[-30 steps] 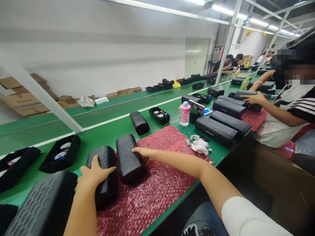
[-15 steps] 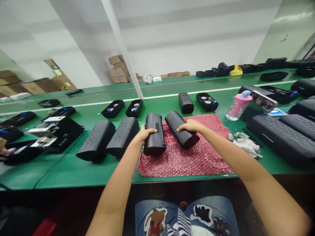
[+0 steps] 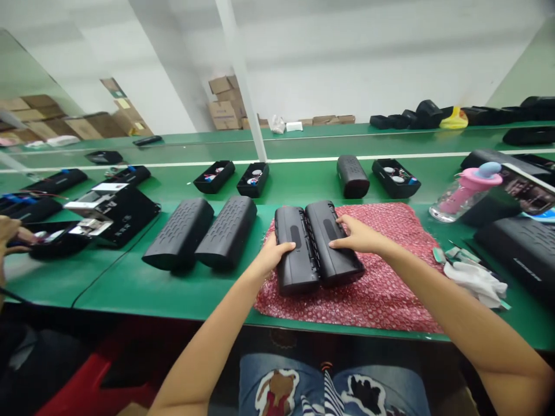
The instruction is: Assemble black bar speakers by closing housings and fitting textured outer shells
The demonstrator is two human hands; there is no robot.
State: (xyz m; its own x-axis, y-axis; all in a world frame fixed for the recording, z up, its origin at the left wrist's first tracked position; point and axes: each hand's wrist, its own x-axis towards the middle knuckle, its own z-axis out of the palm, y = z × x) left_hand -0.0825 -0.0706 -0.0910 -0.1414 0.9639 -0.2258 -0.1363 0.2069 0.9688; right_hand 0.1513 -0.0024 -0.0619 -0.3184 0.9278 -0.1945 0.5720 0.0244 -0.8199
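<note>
My left hand (image 3: 274, 254) is closed on the outer side of a black plastic casing (image 3: 295, 263), thumb lying across its top. My right hand (image 3: 353, 234) grips a second black casing (image 3: 332, 222) from the right, thumb and fingers on its upper face. The two casings lie side by side over pink bubble wrap (image 3: 381, 289), their clipped edges facing each other and nearly touching. Left of my left hand, two black casings with slotted tops, one nearer (image 3: 229, 231) and one farther left (image 3: 180, 234), rest on the green bench.
Open casings with wiring (image 3: 254, 179) stand behind, beside a closed one (image 3: 352, 176). At right are a pink-lidded bottle (image 3: 466, 190), a propped phone (image 3: 526, 188) and white gloves (image 3: 474, 283). A black fixture (image 3: 117, 216) and another person's hand (image 3: 6, 231) are at left.
The right casing has been turned over, from slotted face up to smooth face up, and brought against the left one. My view has shifted slightly.
</note>
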